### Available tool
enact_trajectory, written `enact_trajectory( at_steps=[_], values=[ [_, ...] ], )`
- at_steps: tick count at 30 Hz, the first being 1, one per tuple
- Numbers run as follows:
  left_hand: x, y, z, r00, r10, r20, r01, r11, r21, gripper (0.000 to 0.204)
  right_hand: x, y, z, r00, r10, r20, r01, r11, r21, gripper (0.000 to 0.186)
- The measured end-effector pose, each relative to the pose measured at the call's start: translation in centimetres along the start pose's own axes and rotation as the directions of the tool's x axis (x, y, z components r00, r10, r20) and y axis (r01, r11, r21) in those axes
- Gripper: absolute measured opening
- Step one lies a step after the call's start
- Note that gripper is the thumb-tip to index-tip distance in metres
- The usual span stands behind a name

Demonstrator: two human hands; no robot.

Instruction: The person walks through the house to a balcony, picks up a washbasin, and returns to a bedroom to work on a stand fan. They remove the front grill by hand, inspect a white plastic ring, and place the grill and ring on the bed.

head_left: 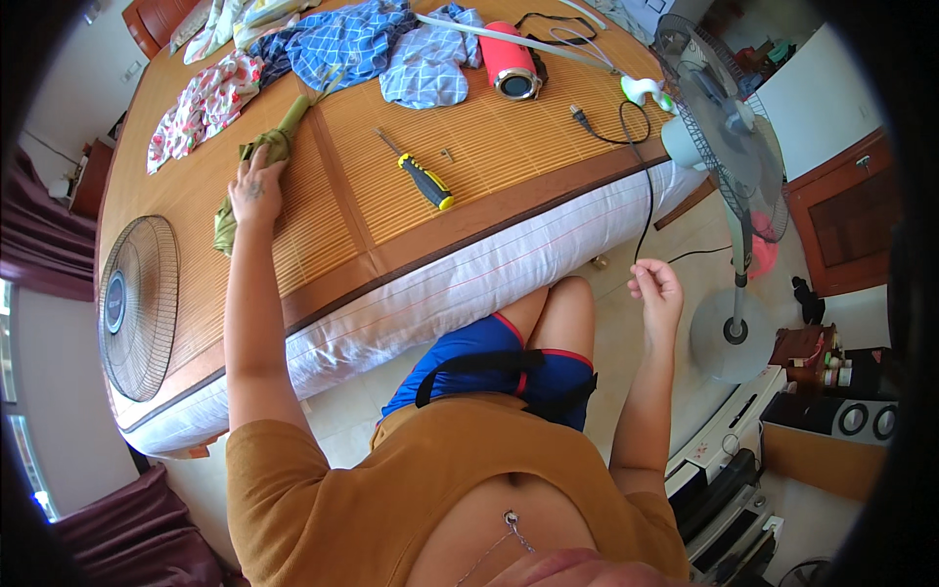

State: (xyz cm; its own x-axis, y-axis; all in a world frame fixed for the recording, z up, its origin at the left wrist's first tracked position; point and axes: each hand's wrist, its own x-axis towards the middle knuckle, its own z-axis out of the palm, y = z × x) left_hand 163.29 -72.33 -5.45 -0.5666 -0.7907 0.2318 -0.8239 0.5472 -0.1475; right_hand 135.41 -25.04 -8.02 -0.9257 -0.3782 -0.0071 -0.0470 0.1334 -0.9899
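The person stands at the long edge of the bed (469, 279), which is covered by a woven bamboo mat (489, 147). Their left hand (256, 188) reaches out over the mat and rests palm-down, fingers loosely curled, on a folded olive-green umbrella (274, 147) that lies diagonally toward the far edge of the bed. The right hand (657, 289) hangs off the bed's near edge, over the floor, with fingers curled in around the black power cord (648, 196); whether it truly grips the cord I cannot tell. That cord runs up over the bed's right corner and ends in a plug (579, 115) lying on the mat. A yellow-and-black screwdriver (421, 174) lies near the middle of the mat, with a small screw (448, 154) just beside it. A fan grille (139, 305) lies flat at the left end of the bed. At the far edge sit a red cylindrical speaker (511, 61), checked blue clothes (381, 44) and a floral cloth (203, 103). A pedestal fan (729, 157) stands on the floor beyond the right corner.
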Motion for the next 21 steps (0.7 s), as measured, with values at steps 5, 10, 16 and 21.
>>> enact_trajectory(
  at_steps=[5,10,16,21],
  values=[
    [1.3,0.2,0.7,0.998,-0.067,-0.021,0.069,0.990,0.125,0.036,0.5,0.2,0.3,0.994,-0.085,0.071,0.083,0.996,0.021,0.010],
    [-1.8,6.6,-0.5,0.947,0.176,-0.269,-0.289,0.833,-0.473,0.034,3.3,-2.7,0.0,0.747,-0.611,-0.263,0.529,0.785,-0.321,0.017],
    [-11.4,21.3,-6.8,0.708,0.565,-0.424,-0.632,0.241,-0.736,0.027,8.0,-6.1,-7.7,0.332,-0.747,-0.576,0.432,0.663,-0.611,0.034],
    [-13.4,22.5,-6.8,0.700,0.559,-0.445,-0.641,0.216,-0.736,0.024,9.6,-4.3,-12.1,0.638,-0.033,-0.769,0.327,0.916,0.233,0.049]
  ],
)
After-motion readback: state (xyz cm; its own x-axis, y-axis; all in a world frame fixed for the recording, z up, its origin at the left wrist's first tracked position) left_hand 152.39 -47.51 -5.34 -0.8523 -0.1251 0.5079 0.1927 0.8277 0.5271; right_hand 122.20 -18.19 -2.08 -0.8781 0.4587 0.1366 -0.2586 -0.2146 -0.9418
